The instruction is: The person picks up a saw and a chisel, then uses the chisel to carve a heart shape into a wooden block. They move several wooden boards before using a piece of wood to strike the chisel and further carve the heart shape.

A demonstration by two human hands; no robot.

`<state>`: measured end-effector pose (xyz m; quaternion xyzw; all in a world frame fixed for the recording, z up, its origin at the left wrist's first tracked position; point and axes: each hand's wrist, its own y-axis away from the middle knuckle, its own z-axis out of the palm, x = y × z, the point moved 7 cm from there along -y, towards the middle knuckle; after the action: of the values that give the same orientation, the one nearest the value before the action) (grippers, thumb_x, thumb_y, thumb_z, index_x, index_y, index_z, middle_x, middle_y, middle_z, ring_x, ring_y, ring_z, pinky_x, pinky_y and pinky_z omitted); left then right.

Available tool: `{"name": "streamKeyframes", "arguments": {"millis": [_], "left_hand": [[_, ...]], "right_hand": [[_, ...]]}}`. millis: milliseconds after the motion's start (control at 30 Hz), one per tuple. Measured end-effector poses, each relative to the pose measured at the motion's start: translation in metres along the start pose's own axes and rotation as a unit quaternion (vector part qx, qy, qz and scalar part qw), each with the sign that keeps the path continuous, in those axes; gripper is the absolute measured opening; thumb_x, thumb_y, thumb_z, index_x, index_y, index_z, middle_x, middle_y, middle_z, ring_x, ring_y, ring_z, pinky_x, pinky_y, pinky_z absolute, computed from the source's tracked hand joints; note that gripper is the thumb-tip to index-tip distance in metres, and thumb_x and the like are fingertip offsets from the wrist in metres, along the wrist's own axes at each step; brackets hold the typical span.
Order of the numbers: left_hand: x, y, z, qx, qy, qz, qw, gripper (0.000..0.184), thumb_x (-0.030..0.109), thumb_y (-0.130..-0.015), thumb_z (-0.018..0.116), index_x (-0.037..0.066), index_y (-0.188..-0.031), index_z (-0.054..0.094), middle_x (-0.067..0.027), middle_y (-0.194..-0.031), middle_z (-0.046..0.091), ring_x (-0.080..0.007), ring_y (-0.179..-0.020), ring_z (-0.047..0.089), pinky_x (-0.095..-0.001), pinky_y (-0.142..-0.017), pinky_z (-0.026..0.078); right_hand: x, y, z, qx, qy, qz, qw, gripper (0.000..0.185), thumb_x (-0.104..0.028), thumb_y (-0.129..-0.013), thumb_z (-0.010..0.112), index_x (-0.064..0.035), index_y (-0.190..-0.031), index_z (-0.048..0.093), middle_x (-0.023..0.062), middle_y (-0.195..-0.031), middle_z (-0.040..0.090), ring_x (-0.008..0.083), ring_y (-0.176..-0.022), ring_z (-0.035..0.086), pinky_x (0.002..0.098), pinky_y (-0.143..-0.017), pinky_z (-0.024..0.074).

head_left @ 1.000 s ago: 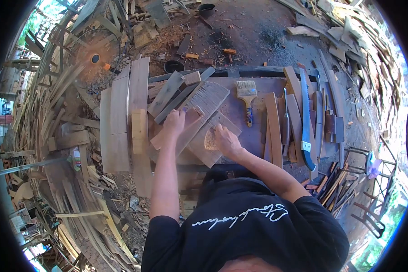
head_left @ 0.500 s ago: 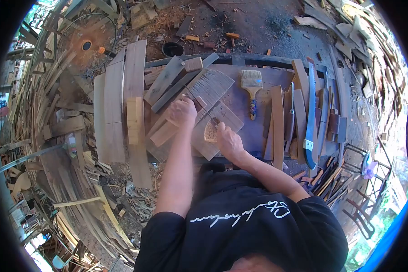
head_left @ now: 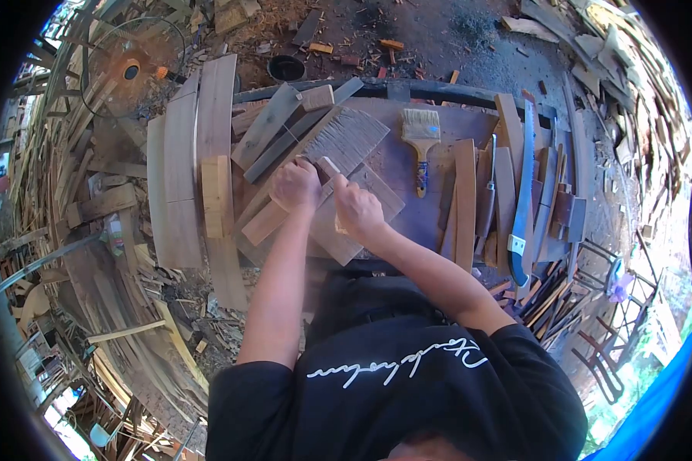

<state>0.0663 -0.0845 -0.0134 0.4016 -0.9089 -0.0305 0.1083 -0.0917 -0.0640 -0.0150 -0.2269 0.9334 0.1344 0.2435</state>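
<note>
My left hand [head_left: 296, 184] is closed around a small wood piece [head_left: 328, 166], whose pale end sticks out past the fingers. It rests over a rough grooved board [head_left: 350, 142] on the bench. My right hand [head_left: 359, 211] is closed on the handle of a thin, long file, held close against the left hand. The file's narrow shaft [head_left: 290, 132] shows beyond the left fingers, pointing away and to the left. Beneath both hands lie crossed boards [head_left: 373, 192] and a narrow reddish strip [head_left: 265, 225]. My right hand largely hides the file's handle.
A wide paintbrush [head_left: 421, 146] lies right of the boards. Further right are a wooden slat [head_left: 465, 200], a chisel-like tool [head_left: 490, 184] and a blue-handled handsaw [head_left: 524, 200]. Long planks [head_left: 215, 123] line the bench's left side. A round-guarded fan [head_left: 132, 71] stands at far left.
My right hand has moved up and left toward my left hand, pushing the file forward past the wood piece. My left hand stays on the piece. The whole view has shifted slightly.
</note>
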Motion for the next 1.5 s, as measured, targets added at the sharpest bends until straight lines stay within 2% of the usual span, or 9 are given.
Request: {"name": "streamKeyframes", "arguments": {"millis": [267,333,400,600,800,933,1067,1267,1500], "left_hand": [[0.001,0.002,-0.002,0.023,-0.006,0.0,1.0,0.049,0.036,-0.092,0.042,0.001,-0.082,0.074,-0.0217,-0.091,0.07,-0.0386,-0.088,0.068,-0.0506,-0.077,0.052],[-0.002,0.001,0.005,0.014,0.005,0.003,1.0,0.049,0.037,-0.092,0.042,0.001,-0.081,0.073,-0.0216,-0.09,0.07,-0.0386,-0.087,0.068,-0.0505,-0.076,0.052],[0.001,-0.003,0.009,0.01,0.02,0.01,1.0,0.049,0.037,-0.092,0.041,0.001,-0.081,0.073,-0.0215,-0.089,0.07,-0.0387,-0.086,0.068,-0.0504,-0.075,0.052],[-0.001,-0.003,0.002,0.043,0.013,0.005,0.999,0.049,0.036,-0.092,0.042,0.0,-0.081,0.073,-0.0224,-0.087,0.07,-0.0393,-0.082,0.069,-0.0499,-0.074,0.053],[0.002,-0.003,0.003,0.022,0.005,0.011,1.0,0.048,0.036,-0.092,0.042,0.001,-0.081,0.073,-0.0232,-0.088,0.07,-0.0399,-0.084,0.068,-0.0503,-0.075,0.053],[-0.001,-0.002,0.009,0.019,0.01,0.008,1.0,0.05,0.036,-0.094,0.039,0.0,-0.084,0.072,-0.0234,-0.089,0.07,-0.0406,-0.083,0.068,-0.0514,-0.075,0.052],[-0.005,0.0,0.012,0.038,0.042,0.026,0.998,0.056,0.039,-0.098,0.035,-0.001,-0.085,0.071,-0.0222,-0.091,0.069,-0.0407,-0.084,0.067,-0.052,-0.074,0.052],[-0.006,-0.003,0.012,0.015,0.01,0.006,1.0,0.048,0.032,-0.095,0.036,0.001,-0.088,0.072,-0.02,-0.093,0.069,-0.0396,-0.088,0.066,-0.05,-0.079,0.051],[-0.002,0.002,0.002,0.069,0.046,0.008,0.997,0.037,0.03,-0.09,0.04,0.007,-0.091,0.069,-0.0159,-0.1,0.069,-0.0347,-0.095,0.066,-0.0477,-0.077,0.052]], "right_hand": [[0.004,0.04,-0.02,-0.023,-0.013,0.018,0.999,0.011,-0.006,-0.087,0.051,-0.0055,-0.098,0.047,0.018,-0.081,0.064,0.0323,-0.071,0.069,0.0421,-0.064,0.0554],[0.004,0.003,0.005,0.043,-0.061,-0.023,0.997,0.027,-0.013,-0.085,0.057,-0.004,-0.109,0.047,0.0175,-0.082,0.065,0.0324,-0.069,0.069,0.0416,-0.058,0.0552],[-0.007,-0.024,0.012,-0.034,0.003,0.035,0.999,0.027,-0.014,-0.086,0.057,-0.0042,-0.109,0.047,0.0173,-0.083,0.065,0.0322,-0.07,0.069,0.0427,-0.058,0.0552],[0.011,0.047,-0.019,-0.005,-0.024,0.019,1.0,0.018,-0.009,-0.088,0.052,-0.0056,-0.106,0.049,0.0195,-0.08,0.066,0.0315,-0.068,0.069,0.0404,-0.057,0.0555],[-0.005,-0.016,0.003,0.006,-0.049,0.019,0.999,0.025,-0.014,-0.086,0.058,-0.0048,-0.107,0.048,0.0174,-0.079,0.065,0.0313,-0.068,0.069,0.0402,-0.058,0.0555],[-0.001,0.016,-0.02,0.042,-0.028,0.003,0.999,0.022,-0.014,-0.086,0.057,-0.0035,-0.103,0.048,0.0173,-0.079,0.065,0.031,-0.067,0.069,0.0403,-0.058,0.0558],[0.011,0.05,-0.018,-0.019,-0.028,0.043,0.998,0.02,-0.008,-0.084,0.055,-0.0014,-0.101,0.046,0.0186,-0.08,0.066,0.0322,-0.071,0.069,0.0408,-0.06,0.056],[-0.004,-0.002,-0.015,-0.004,-0.073,0.02,0.997,0.022,-0.007,-0.084,0.057,-0.0029,-0.102,0.044,0.0185,-0.082,0.064,0.034,-0.075,0.069,0.0423,-0.062,0.0557],[0.012,0.051,-0.005,-0.069,-0.031,0.055,0.996,0.03,-0.01,-0.082,0.061,-0.0035,-0.105,0.043,0.0187,-0.086,0.064,0.0361,-0.079,0.069,0.0446,-0.06,0.0554]]}}
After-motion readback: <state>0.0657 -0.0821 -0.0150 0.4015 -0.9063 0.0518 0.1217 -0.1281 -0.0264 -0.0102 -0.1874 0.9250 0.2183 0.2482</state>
